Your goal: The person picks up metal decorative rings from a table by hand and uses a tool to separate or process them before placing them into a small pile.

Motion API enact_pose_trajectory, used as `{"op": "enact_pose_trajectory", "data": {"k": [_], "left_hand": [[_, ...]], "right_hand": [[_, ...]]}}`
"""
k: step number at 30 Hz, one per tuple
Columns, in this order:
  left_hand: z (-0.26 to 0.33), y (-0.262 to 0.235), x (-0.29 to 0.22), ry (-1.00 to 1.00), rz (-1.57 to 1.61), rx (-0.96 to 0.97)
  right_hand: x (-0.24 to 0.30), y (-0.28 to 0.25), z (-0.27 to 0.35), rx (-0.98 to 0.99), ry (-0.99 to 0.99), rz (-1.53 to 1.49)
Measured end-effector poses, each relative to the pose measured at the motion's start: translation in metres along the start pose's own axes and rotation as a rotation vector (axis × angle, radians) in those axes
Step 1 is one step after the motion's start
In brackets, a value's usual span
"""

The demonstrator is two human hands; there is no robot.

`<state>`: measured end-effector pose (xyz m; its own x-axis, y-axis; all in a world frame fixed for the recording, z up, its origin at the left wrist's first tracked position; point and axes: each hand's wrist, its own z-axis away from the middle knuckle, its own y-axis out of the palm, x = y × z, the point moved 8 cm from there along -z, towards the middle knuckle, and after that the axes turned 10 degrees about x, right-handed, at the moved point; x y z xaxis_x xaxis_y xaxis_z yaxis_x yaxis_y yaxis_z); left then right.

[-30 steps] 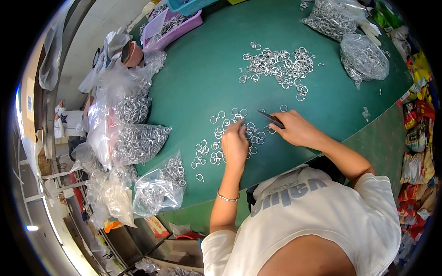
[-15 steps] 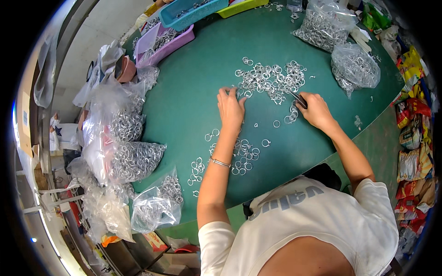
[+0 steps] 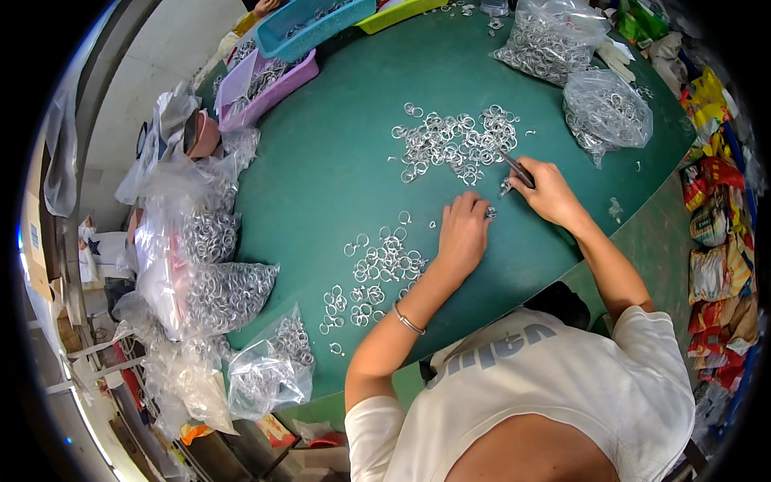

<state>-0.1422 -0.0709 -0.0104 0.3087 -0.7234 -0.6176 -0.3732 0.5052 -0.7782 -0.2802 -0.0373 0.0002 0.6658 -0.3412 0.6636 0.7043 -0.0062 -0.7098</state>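
My right hand (image 3: 548,193) is closed round a slim dark tool (image 3: 520,172). Its tip reaches the lower right edge of a loose pile of silver metal rings (image 3: 440,140). To its left, my left hand (image 3: 463,234) curls its fingers, with a few small metal rings (image 3: 491,212) at the fingertips; how many it holds is hidden. A few more rings (image 3: 505,187) lie between the two hands. Beside my left forearm, a second scatter of rings (image 3: 385,261) lies on the green table (image 3: 321,185).
Clear bags of rings (image 3: 233,293) line the table's left side, and more bags (image 3: 608,112) stand at the far right. A purple basket (image 3: 269,96), a blue basket (image 3: 315,32) and a yellow-green tray (image 3: 393,18) sit at the far edge. A person's hand (image 3: 265,7) shows beyond.
My left hand has moved from the pile's left edge down and right, close to my right hand. Rings now show at its fingertips. The tool stays in my right hand.
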Motion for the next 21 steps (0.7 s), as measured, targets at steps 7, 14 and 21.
{"op": "enact_pose_trajectory", "data": {"k": [7, 14, 21], "left_hand": [[0.016, -0.018, 0.02, -0.161, 0.263, -0.081], [0.036, -0.044, 0.021, -0.256, 0.469, -0.236], [0.055, -0.023, 0.047, -0.405, 1.319, -0.219]], "right_hand": [[0.018, -0.006, 0.013, 0.145, -0.083, -0.76], [0.032, 0.02, 0.014, 0.235, -0.026, -0.945], [0.019, 0.019, -0.003, 0.035, -0.054, -0.181]]}}
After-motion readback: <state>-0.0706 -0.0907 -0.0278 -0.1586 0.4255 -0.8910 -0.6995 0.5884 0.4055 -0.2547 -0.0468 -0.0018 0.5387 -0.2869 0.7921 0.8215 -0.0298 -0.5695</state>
